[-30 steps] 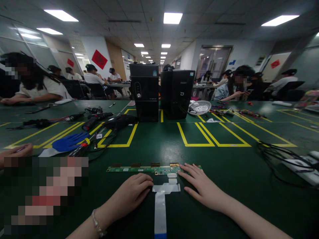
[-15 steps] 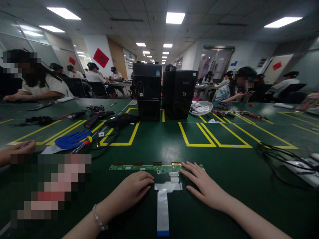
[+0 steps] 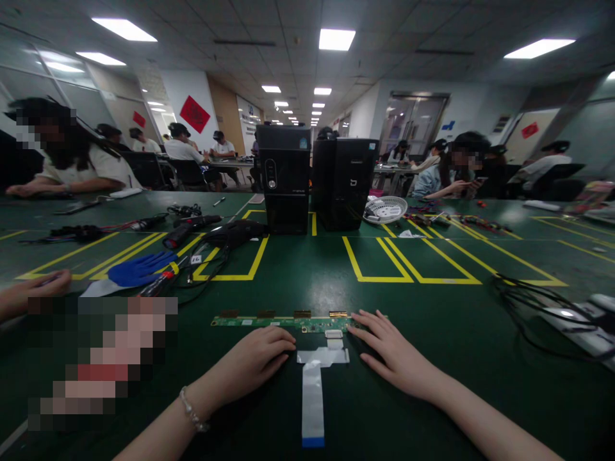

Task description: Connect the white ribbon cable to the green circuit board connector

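Spreading the right hand [image 3: 391,346] open over the right end of the board [image 3: 254,322], flat on the counter [image 3: 288,294]. Curling the left hand [image 3: 250,355] loosely just beside the folded white cable [image 3: 313,390]; impossible to tell about anything pinched under the fingertips. Likely to skew the board through uneven pressure at one end. Possible, too, to crease the cable or strain the connector [image 3: 334,334] by catching the loose strip with a finger. Compared with a second earlier, little different: matching hand poses and layout, only a slight shift of view, now with the blue end [image 3: 313,442] fully in sight rather than cut off.
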Motion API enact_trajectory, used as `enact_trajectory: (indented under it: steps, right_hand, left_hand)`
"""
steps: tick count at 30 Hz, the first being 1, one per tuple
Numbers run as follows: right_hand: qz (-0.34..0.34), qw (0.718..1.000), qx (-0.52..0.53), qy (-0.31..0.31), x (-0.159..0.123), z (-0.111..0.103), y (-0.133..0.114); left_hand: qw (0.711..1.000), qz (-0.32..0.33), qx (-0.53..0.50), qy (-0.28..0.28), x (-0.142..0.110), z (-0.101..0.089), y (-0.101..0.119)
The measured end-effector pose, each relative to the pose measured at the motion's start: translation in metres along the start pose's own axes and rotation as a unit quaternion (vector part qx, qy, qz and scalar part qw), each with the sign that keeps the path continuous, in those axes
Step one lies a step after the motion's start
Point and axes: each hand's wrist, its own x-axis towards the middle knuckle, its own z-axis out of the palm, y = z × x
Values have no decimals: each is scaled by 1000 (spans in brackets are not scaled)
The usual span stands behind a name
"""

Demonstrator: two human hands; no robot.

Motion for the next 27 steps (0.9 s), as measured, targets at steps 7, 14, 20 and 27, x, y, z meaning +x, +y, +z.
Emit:
enact_trajectory:
  steps: [7,14,20,27]
  right_hand:
    - [15,1000,8,-12,-1,1,2]
    - [43,999,17,-28,-22,0,3]
    - [77,997,0,-19,-61,5,2]
    - [120,987,-69,76,-141,44,22]
  left_hand:
    - [1000,1,2,0,-2,-1,-2]
    - [1000,3,19,0,-3,-2,-1]
    - [999,19,39,9,-3,1,-1]
    - [998,22,58,10,-3,0,2]
